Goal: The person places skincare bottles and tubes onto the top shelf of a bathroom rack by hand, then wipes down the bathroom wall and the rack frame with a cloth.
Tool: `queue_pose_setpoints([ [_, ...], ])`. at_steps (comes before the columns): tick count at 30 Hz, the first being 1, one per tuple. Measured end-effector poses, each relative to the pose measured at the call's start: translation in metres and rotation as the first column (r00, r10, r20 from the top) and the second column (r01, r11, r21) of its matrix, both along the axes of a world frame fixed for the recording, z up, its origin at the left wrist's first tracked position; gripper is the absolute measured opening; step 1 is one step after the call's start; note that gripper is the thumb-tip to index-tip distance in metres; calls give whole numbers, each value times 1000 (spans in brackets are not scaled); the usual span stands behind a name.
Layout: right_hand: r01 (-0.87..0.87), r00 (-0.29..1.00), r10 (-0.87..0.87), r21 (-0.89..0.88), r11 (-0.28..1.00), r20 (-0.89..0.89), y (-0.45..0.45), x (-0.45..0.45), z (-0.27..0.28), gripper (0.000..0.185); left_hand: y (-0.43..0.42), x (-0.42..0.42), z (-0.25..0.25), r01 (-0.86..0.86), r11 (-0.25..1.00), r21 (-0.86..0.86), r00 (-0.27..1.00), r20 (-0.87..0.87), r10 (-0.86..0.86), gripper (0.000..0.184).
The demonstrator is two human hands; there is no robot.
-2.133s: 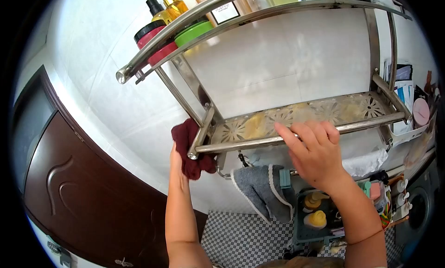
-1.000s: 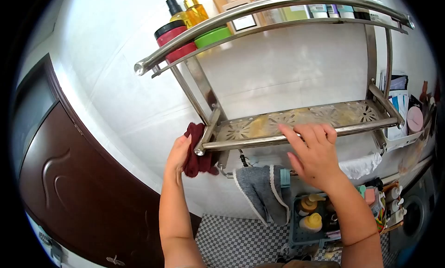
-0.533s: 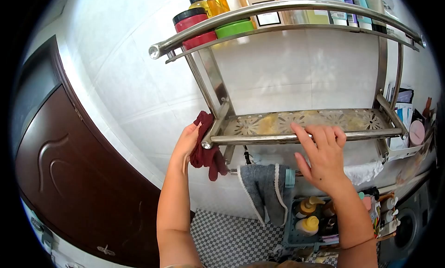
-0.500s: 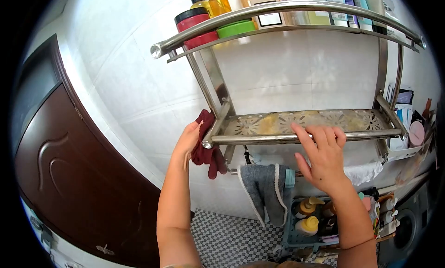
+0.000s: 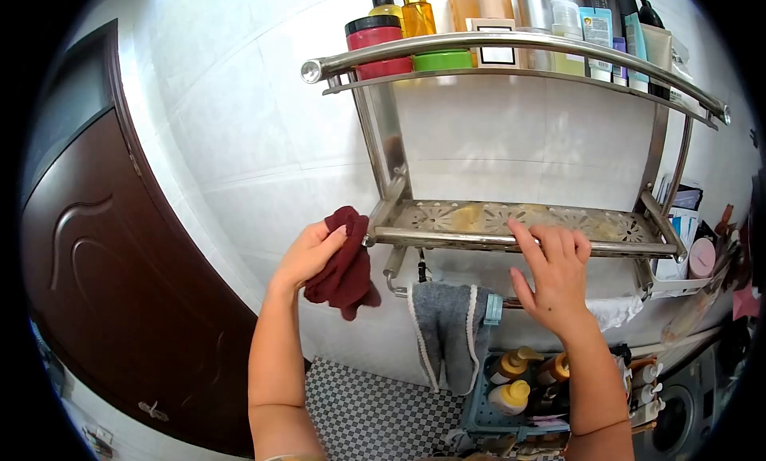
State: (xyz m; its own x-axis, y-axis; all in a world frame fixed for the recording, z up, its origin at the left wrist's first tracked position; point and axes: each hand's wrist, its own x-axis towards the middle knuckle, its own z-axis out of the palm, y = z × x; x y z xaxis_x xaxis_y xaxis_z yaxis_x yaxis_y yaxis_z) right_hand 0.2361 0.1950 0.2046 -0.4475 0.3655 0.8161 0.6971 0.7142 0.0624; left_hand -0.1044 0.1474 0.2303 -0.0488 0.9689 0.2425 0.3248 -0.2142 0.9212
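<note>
My left hand (image 5: 309, 252) grips a dark red cloth (image 5: 345, 269), bunched up and hanging down beside the left end of the metal rack. The cloth's edge is close to the end cap of the lower rail; whether they touch I cannot tell. On the lower shelf's front rail (image 5: 471, 239) rests my right hand (image 5: 556, 273), fingers spread over the bar and thumb below it. Brownish stains mark the perforated lower shelf (image 5: 550, 215), which has flower-shaped cutouts.
Bottles, tubes and a red jar (image 5: 375, 37) crowd the upper shelf (image 5: 511, 40). Below hangs a grey towel (image 5: 453, 325) with white edging. A blue-green basket (image 5: 479, 409) of pump bottles stands lower down. A brown door (image 5: 120, 285) is at left, a washing machine (image 5: 670, 421) at right.
My left hand has drawn the red cloth leftward, off the end of the lower rail. My right hand stays on the front rail. The camera view has shifted slightly.
</note>
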Motion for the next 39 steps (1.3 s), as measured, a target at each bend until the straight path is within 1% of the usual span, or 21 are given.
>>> queue_pose_setpoints([
  [1,-3,1000,3,3,1000,0,0,0,0,60,-1,0,4,3,1000,-1,1000,2,-3,27],
  [3,-8,1000,8,-2,1000,-1,-1,1,-1,60,-3,1,15,-192,979,66,969,-146,200,26],
  [5,-16,1000,16,-7,1000,0,-1,2,0,60,8,11,28,-200,972,123,964,-152,217,28],
  [7,-22,1000,21,-13,1000,-5,-1,2,1,60,22,24,38,-156,962,224,834,-492,250,31],
  [8,-30,1000,29,-19,999,-8,-1,2,0,60,25,34,46,-162,977,138,880,-428,207,34],
  [9,-30,999,30,-24,999,-12,-1,3,0,60,31,35,46,-163,978,134,878,-432,205,34],
  [12,-41,999,41,-18,999,-27,-1,4,-1,60,38,37,44,-83,995,-50,981,-182,72,32],
  [13,-50,999,49,-16,999,-22,0,5,0,61,35,38,46,-82,995,-52,979,-190,71,32],
  [15,-53,998,53,-12,999,-28,1,6,0,61,27,34,53,-85,988,-128,937,-347,36,31],
  [17,-57,998,57,-2,998,-29,3,6,-1,61,11,40,56,-64,982,-177,946,-324,4,29],
  [19,-59,997,58,-7,998,-57,4,6,-2,60,0,48,57,-108,981,-164,967,-247,65,27],
  [20,-67,996,67,-7,998,-62,4,5,-2,60,2,54,59,-158,973,-171,958,-265,109,25],
  [25,-110,989,106,-31,993,-99,5,7,-4,57,33,45,60,-159,970,-186,927,-366,82,23],
  [27,-132,986,129,-26,991,-109,5,7,-4,56,44,43,62,-247,967,-69,767,-624,151,30],
  [28,-141,984,137,-26,990,-117,5,7,-4,56,51,43,61,-276,960,42,665,-713,222,36],
  [31,-166,978,161,-27,986,-135,5,9,-4,54,55,56,67,-417,906,75,502,-812,298,40],
  [34,-182,976,177,-28,983,-131,4,12,-4,54,44,64,67,-402,908,118,446,-841,307,41],
  [35,-185,976,180,-33,982,-121,5,13,-3,53,40,65,71,-395,910,125,445,-841,309,41],
  [37,-185,975,181,-20,983,-127,5,14,-3,53,28,63,80,-338,931,-136,661,-739,132,41],
  [38,-192,973,189,-14,981,-130,6,14,-4,54,23,68,84,-342,917,-206,729,-673,120,39],
  [39,-184,974,181,-8,983,-137,6,15,-4,54,24,68,83,-335,921,-199,725,-679,117,39],
])
